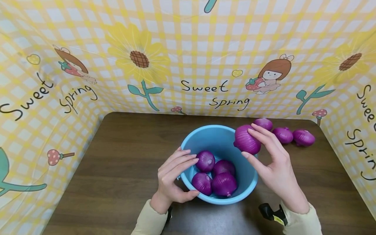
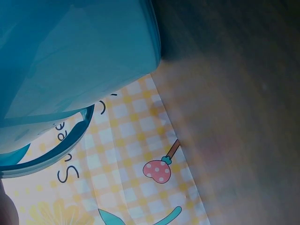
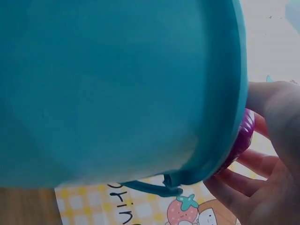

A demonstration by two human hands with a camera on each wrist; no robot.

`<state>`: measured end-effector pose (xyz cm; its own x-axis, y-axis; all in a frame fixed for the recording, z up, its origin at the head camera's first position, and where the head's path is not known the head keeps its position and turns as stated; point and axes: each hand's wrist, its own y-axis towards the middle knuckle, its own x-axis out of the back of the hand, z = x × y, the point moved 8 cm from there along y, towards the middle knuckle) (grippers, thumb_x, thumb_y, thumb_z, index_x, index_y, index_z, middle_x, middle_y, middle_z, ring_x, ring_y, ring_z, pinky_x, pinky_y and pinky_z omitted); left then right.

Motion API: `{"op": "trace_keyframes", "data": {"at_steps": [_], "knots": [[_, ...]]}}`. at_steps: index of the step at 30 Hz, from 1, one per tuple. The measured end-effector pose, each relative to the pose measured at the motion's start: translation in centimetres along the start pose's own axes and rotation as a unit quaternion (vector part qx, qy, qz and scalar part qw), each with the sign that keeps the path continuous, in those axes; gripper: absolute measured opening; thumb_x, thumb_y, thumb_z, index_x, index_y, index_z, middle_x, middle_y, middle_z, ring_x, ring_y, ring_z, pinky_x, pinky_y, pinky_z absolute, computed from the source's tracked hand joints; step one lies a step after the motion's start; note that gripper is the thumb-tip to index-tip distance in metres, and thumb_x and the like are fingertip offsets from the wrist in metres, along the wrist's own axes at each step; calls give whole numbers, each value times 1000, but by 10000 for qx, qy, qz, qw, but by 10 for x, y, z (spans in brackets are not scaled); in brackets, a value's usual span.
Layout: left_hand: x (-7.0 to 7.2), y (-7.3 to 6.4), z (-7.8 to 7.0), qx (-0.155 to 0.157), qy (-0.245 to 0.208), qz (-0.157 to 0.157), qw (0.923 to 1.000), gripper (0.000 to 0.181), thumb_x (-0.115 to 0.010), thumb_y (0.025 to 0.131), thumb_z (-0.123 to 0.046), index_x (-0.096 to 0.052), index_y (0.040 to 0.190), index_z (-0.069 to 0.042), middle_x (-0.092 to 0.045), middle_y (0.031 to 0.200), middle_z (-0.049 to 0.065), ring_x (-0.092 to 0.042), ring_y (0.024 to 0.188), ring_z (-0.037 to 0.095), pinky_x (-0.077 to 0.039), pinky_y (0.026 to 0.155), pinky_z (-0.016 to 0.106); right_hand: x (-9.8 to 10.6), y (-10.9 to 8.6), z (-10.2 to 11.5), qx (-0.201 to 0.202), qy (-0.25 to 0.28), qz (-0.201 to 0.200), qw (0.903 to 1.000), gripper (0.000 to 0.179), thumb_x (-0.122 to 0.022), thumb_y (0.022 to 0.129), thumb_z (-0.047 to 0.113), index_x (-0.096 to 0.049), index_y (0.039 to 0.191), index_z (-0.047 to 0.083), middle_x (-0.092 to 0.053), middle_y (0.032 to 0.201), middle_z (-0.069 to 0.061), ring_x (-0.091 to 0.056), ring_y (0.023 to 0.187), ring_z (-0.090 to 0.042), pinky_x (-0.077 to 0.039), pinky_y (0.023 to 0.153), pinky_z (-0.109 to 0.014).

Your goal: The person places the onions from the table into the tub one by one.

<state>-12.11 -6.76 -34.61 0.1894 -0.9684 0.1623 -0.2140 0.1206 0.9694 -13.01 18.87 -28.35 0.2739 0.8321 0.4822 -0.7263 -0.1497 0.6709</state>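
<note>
A blue bucket (image 1: 217,199) stands on the table with several purple onions (image 1: 224,184) at its bottom. My left hand (image 1: 173,176) rests on the bucket's left rim, fingers over the edge and thumb at the near side. Above the right rim, my right hand (image 1: 276,163) grips a purple onion (image 1: 247,139) between thumb and fingers. In the right wrist view the bucket (image 3: 108,93) hides most of that onion (image 3: 241,140). The left wrist view shows the bucket's outer wall (image 2: 79,51) and its handle (image 2: 56,159); little of the left hand appears there.
Three more onions (image 1: 304,137) lie on the brown wooden table (image 1: 123,156) behind the right hand. A yellow checked cloth (image 1: 194,58) printed with flowers and words rises along the table's back and both sides.
</note>
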Motion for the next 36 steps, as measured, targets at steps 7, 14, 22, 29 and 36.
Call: {"op": "trace_keyframes", "data": {"at_steps": [7,14,22,29,36], "knots": [[0,-1,0,13,10,6,10000,65,-67,88,-57,-76,104,6,-74,104,20,-70,101,38,-49,100,58,-9,-4,-4,85,121,148,9998,64,-68,95,50,-62,136,1,-54,144,-17,-50,132,-33,-43,106,-22],[0,-1,0,32,-2,12,10000,65,-67,88,-57,-76,104,6,-74,104,20,-70,101,38,-49,100,57,-11,4,23,145,402,256,9988,59,-68,97,42,-62,133,-4,-55,140,-24,-53,129,-35,-43,106,-23],[0,0,1,41,-7,-1,10000,65,-67,88,-57,-76,103,6,-74,104,20,-70,101,37,-49,100,58,-16,4,30,139,429,400,9982,51,-78,93,27,-63,132,-3,-56,140,-22,-57,125,-34,-44,105,-23],[-1,0,0,17,3,8,10000,65,-67,88,-57,-76,103,6,-74,103,20,-70,101,38,-49,100,57,-21,3,32,220,465,488,9975,53,-74,95,34,-63,130,-4,-57,138,-24,-58,124,-32,-44,105,-22],[-1,0,0,-11,15,13,10000,65,-67,88,-57,-76,103,6,-74,103,20,-70,101,38,-49,100,57,-25,3,34,215,497,610,9967,50,-81,89,17,-64,131,-3,-58,137,-22,-57,126,-32,-42,107,-24]]}}
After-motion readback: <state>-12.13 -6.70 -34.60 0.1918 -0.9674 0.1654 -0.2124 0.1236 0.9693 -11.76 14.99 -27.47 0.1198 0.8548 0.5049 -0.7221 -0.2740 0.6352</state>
